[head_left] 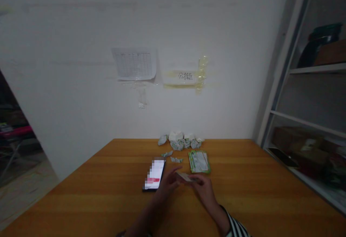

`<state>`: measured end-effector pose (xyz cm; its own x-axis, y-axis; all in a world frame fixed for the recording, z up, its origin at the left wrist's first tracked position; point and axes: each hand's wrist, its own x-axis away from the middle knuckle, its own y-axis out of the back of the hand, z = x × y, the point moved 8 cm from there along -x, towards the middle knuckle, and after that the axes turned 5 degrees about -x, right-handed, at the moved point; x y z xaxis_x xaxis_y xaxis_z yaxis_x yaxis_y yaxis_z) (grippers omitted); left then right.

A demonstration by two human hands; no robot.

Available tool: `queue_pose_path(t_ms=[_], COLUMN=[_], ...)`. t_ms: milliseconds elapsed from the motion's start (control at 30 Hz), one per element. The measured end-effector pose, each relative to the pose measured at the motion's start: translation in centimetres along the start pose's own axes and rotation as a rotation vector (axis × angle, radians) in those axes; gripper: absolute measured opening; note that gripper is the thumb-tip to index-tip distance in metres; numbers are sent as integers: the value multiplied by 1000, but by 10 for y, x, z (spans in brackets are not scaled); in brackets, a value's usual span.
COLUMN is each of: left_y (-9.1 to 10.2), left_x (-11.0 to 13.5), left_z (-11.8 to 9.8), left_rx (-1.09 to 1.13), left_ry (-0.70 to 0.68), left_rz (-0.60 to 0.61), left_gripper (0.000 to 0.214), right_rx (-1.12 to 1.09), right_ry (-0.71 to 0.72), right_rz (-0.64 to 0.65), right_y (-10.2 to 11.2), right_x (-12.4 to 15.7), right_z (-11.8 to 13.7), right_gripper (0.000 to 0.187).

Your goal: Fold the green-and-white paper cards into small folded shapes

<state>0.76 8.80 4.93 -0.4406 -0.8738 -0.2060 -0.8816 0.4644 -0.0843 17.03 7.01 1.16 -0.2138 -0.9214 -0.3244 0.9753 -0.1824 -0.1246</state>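
Observation:
My left hand [168,184] and my right hand [204,189] meet over the wooden table [108,197], and together they pinch a small flat pale packet [186,177] between their fingertips. A phone [154,175] with a lit screen lies just left of my left hand. A green and white packet [199,161] lies flat just beyond my right hand. My right wrist shows a black and white striped sleeve [234,226].
Several crumpled green and white wrappers [181,141] are heaped at the table's far edge by the white wall, with two scraps [172,156] nearer. A sheet of paper [134,64] and a taped label [186,76] hang on the wall. Metal shelving [308,121] with boxes stands to the right.

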Motion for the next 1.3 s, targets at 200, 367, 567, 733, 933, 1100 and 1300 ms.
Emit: queue_pose_path(t_ms=[200, 367, 567, 733, 933, 1100, 1300], left_y=[4, 5, 4, 11, 10, 7, 12], left_x=[-1, -3, 0, -3, -2, -1, 0], left_z=[4, 9, 15, 15, 8, 9, 13], left_rx=[-302, -481, -513, -348, -253, -170, -164], left_ry=[-36, -56, -84, -76, -29, -13, 63], left_rz=[-75, -53, -120, -165, -137, -194, -309], left_gripper=[22, 27, 26, 23, 22, 19, 21], right_rx=[84, -47, 207, 132, -94, -242, -362], right_ry=[50, -24, 128, 103, -13, -58, -90], right_rz=[-4, -43, -92, 24, 93, 36, 101], right_y=[5, 2, 6, 0, -3, -4, -24], right_x=[4, 7, 15, 12, 6, 6, 10], right_z=[16, 3, 20, 20, 8, 5, 4], right_gripper=[15, 22, 11, 18, 19, 20, 31])
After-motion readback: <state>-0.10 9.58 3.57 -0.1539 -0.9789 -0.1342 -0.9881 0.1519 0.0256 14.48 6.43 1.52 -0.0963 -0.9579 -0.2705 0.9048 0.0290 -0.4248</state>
